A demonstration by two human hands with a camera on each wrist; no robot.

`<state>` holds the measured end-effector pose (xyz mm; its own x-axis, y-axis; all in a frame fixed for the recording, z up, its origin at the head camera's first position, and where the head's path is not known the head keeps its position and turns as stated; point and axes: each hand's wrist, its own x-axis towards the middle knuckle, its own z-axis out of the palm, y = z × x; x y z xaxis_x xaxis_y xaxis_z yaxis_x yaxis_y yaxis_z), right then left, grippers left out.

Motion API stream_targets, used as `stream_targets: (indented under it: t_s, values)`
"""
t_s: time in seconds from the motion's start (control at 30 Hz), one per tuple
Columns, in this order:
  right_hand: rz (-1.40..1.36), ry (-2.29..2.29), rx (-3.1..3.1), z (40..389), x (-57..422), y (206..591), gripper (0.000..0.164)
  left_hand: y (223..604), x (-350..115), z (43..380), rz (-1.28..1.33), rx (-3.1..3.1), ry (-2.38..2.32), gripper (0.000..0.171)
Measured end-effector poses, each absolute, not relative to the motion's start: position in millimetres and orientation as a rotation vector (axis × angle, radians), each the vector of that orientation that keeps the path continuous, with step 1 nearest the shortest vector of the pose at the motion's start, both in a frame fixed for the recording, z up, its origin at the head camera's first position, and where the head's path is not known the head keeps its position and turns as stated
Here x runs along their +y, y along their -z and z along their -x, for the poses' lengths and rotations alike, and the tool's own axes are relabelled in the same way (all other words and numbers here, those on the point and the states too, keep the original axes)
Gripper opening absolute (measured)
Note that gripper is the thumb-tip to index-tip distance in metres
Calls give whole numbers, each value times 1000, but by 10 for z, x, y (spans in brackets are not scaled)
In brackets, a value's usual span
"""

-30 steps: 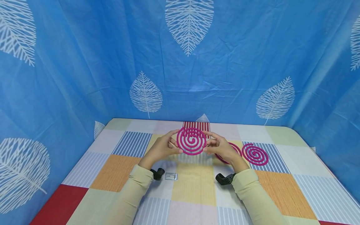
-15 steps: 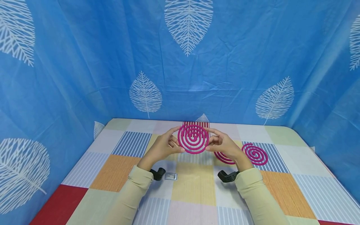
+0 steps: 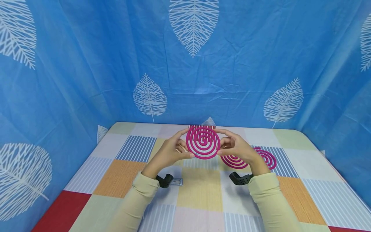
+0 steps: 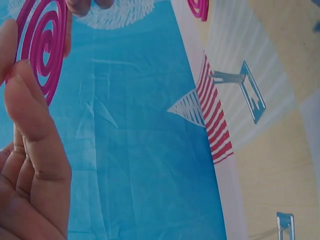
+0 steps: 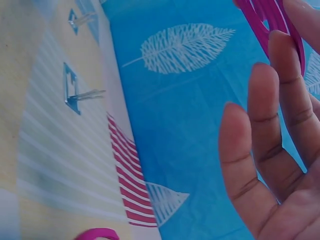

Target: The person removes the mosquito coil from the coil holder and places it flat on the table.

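Observation:
A pink mosquito coil (image 3: 204, 141) is held up above the table between both hands, its flat face towards the head camera. The left hand (image 3: 170, 152) pinches its left rim between thumb and fingers. On the opposite rim, the right hand (image 3: 238, 149) pinches it with thumb and fingers. The left wrist view shows the coil (image 4: 46, 55) at a slant beside the thumb. Seen nearly edge-on in the right wrist view, the coil (image 5: 265, 25) touches a fingertip while other fingers stay apart from it. Whether it is one coil or two nested together, I cannot tell.
Two more pink coils lie to the right, one (image 3: 234, 163) below the right hand and another (image 3: 270, 158) partly behind its wrist. Small metal coil stands lie on the patchwork cloth, one (image 3: 177, 182) near the left wrist, another (image 4: 252, 92) farther back. A blue curtain (image 3: 185, 96) encloses the table.
Both hands have shifted slightly right with the held coil, which has risen a little and looks larger. The right wrist now covers more of the far-right coil.

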<state>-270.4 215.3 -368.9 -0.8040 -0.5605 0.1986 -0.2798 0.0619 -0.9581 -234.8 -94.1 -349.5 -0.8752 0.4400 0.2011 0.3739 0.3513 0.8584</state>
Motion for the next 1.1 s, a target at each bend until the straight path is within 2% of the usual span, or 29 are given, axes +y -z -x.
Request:
stream_targets:
  t_s: [0.3, 1.1]
  values:
    - [899, 1778, 2099, 2642, 2268, 3620, 82, 3457, -852, 2269, -752, 2503, -1565, 95]
    - [839, 1661, 2032, 2564, 2582, 3733, 86, 3598, -563, 2158, -739, 2507, -1494, 97]
